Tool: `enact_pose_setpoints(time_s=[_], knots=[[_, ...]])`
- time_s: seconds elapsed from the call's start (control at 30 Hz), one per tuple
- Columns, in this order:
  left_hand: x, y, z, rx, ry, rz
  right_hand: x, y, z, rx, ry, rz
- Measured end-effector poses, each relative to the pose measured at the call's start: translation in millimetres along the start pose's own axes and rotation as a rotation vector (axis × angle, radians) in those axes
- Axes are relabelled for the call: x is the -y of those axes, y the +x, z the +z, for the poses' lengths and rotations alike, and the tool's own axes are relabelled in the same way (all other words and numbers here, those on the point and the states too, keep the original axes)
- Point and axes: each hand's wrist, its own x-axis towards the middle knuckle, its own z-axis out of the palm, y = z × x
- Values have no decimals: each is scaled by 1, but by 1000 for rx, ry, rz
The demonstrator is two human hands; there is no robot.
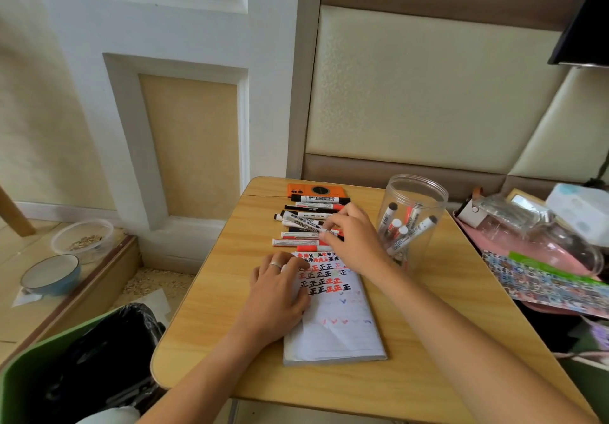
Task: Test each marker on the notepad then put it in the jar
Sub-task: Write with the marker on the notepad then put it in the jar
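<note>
on the small wooden table (211,291), a notepad (333,318) lies near the front edge, its upper lines filled with red and black test marks and fainter ticks lower down. just beyond its top edge lies a row of markers (306,222), mixed red and black, with an orange box (314,190) behind them. the left hand (280,288) rests flat on the pad's left side, fingers relaxed, pinning the page. the right hand (349,239) reaches into the row, fingertips pinching a white-barrelled marker (304,222) with a dark cap that is tilted across its neighbours. the clear jar (412,225) stands just right of the right hand and already holds several markers. step in hand, as judged: picking the next marker for testing; roughly a third appear done. next move likely calls for lifting this one without dragging the others, uncapping it, then marking a free line lower on the page.
</note>
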Motion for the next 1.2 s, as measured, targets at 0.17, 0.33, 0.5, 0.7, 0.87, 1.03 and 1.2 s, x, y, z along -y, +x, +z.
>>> enact_pose_setpoints(time_s=[0.17, 0.33, 0.5, 0.7, 0.87, 1.03, 1.2], knots=[[-2, -1, -3, -24, -65, 76, 17, -43, -5, 57, 504, 158], [-3, -1, -5, -63, -161, 168, 21, -69, -4, 146, 951, 344], [-2, -2, -4, -88, -147, 175, 10, -75, -7, 47, 1053, 394], [-1, -2, 0, -15, -34, 153, -23, -70, -18, -121, 563, 154], [1, -2, 1, 9, -12, 172, -10, -82, -5, 20, 27, -237], [0, -6, -1, 36, -50, 201, -14, -82, -5, 13, -243, -385], [1, -6, 0, 45, -91, 205, 1, -88, 6, -31, -251, -495]])
